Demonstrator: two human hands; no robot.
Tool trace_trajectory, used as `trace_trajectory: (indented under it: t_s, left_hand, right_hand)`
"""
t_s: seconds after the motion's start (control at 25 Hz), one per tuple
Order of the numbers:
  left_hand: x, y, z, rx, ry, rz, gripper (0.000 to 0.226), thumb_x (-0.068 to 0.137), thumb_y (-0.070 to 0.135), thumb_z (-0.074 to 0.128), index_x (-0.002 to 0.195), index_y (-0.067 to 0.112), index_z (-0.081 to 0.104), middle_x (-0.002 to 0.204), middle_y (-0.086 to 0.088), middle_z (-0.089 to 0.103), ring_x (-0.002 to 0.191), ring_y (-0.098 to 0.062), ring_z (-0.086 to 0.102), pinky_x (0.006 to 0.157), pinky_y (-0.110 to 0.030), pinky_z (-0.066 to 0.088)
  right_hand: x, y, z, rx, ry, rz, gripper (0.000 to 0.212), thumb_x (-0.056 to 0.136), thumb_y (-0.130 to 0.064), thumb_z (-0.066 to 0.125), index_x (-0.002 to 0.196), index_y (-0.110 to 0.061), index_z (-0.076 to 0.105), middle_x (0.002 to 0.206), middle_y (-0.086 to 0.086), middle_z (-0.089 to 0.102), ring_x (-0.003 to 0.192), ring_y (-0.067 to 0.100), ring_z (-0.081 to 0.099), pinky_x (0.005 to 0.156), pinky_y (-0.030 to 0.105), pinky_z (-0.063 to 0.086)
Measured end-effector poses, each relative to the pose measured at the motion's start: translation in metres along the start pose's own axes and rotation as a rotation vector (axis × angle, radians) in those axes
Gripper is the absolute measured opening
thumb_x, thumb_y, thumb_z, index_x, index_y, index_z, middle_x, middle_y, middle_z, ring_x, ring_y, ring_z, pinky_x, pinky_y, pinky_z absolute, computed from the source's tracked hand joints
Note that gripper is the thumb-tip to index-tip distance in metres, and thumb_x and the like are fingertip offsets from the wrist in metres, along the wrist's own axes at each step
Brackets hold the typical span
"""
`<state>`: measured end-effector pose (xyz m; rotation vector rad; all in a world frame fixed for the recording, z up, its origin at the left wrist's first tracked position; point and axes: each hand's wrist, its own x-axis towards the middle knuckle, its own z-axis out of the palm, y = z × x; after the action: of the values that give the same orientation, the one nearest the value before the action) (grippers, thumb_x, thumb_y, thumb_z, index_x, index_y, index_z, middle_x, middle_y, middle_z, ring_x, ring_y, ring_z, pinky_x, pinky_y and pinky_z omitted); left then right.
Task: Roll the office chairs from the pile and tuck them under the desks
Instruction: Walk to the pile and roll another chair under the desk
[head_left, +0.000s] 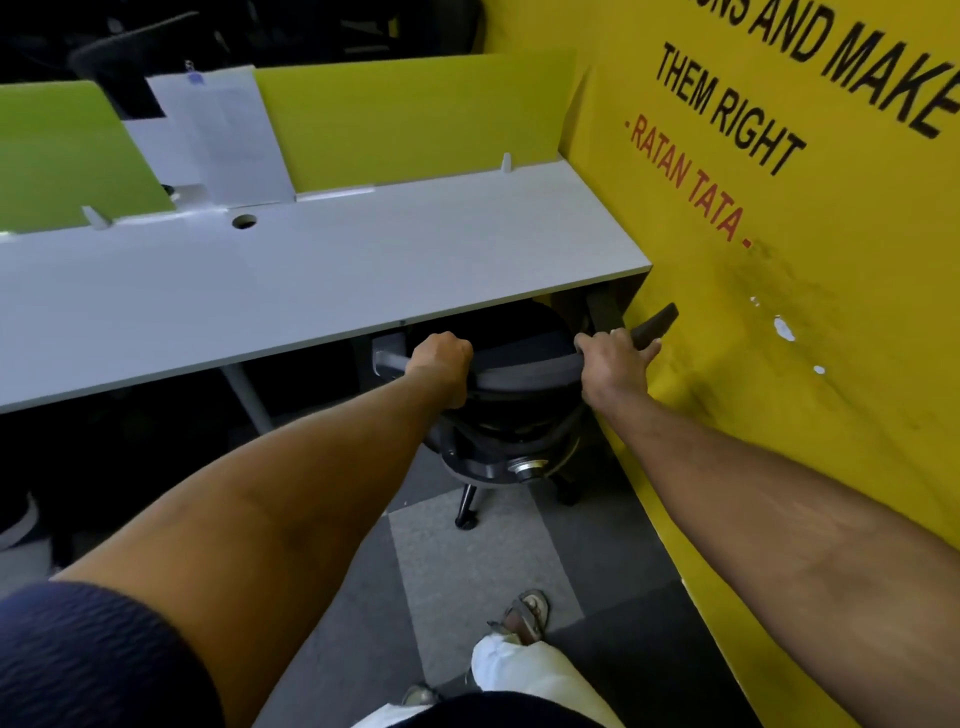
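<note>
A black office chair stands at the right end of the white desk, its seat mostly hidden beneath the desktop and its backrest top facing me. My left hand grips the left side of the backrest's top edge. My right hand grips the right side, beside the chair's dark armrest, which pokes out close to the yellow wall. The chair's base and one caster show on the carpet below.
A yellow wall with printed lettering runs close along the chair's right side. Green divider panels and pinned papers back the desk. A desk leg stands left of the chair. My sandalled foot is on grey carpet tiles.
</note>
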<state>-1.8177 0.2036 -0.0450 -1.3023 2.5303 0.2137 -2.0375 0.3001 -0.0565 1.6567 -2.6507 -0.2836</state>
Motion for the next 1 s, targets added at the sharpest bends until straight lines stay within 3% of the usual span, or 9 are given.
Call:
trace_trajectory:
  t_s: [0.12,0.24,0.4,0.6,0.8,1.0]
  left_hand:
    - [0.011,-0.004,0.001,-0.013,0.020,-0.006,0.025,0.083,0.010,0.076,0.106,0.014,0.065,0.088,-0.005,0.052,0.084,-0.025,0.056,0.071,-0.032,0.049]
    - [0.015,-0.014,0.003,-0.013,0.030,-0.016,0.024,0.084,0.010,0.076,0.105,0.014,0.066,0.084,-0.004,0.050,0.083,-0.025,0.056,0.072,-0.032,0.050]
    - [0.025,-0.027,-0.001,-0.026,0.053,-0.039,0.023,0.084,0.009,0.074,0.103,0.014,0.063,0.079,-0.002,0.046,0.084,-0.025,0.056,0.072,-0.033,0.049]
    - [0.044,-0.051,-0.005,-0.003,0.069,-0.118,0.023,0.086,0.009,0.071,0.105,0.016,0.062,0.093,-0.007,0.059,0.097,-0.030,0.066,0.077,-0.036,0.050]
    - [0.063,-0.060,0.000,0.048,0.129,-0.223,0.026,0.083,0.027,0.071,0.108,0.023,0.063,0.089,0.000,0.063,0.085,-0.023,0.058,0.090,-0.037,0.044]
    - [0.085,-0.059,0.002,-0.016,0.171,-0.296,0.032,0.079,0.036,0.072,0.107,0.024,0.066,0.091,0.001,0.063,0.091,-0.024,0.059,0.098,-0.040,0.044]
  right_hand:
    - [0.007,-0.001,-0.002,-0.065,0.055,-0.040,0.041,0.081,-0.004,0.077,0.105,-0.030,0.057,0.094,-0.004,0.064,0.115,0.028,0.053,0.118,0.077,0.009]
    - [0.014,-0.008,-0.004,-0.044,0.051,-0.103,0.042,0.080,-0.006,0.079,0.103,-0.032,0.056,0.088,-0.005,0.062,0.110,0.026,0.055,0.121,0.070,0.014]
    - [0.036,-0.019,-0.007,-0.041,0.049,-0.142,0.045,0.076,-0.008,0.082,0.103,-0.033,0.056,0.085,-0.006,0.060,0.107,0.026,0.056,0.122,0.066,0.017]
    - [0.072,-0.045,-0.015,0.008,0.087,-0.177,0.042,0.076,-0.014,0.084,0.104,-0.032,0.059,0.089,-0.003,0.061,0.109,0.027,0.055,0.124,0.061,0.017]
    - [0.107,-0.060,-0.018,0.046,0.100,-0.261,0.042,0.074,-0.015,0.085,0.104,-0.033,0.061,0.091,-0.005,0.064,0.108,0.025,0.057,0.119,0.054,0.027]
    - [0.141,-0.059,-0.019,0.029,0.095,-0.312,0.043,0.075,-0.017,0.085,0.105,-0.031,0.058,0.090,-0.005,0.061,0.103,0.024,0.055,0.114,0.050,0.030]
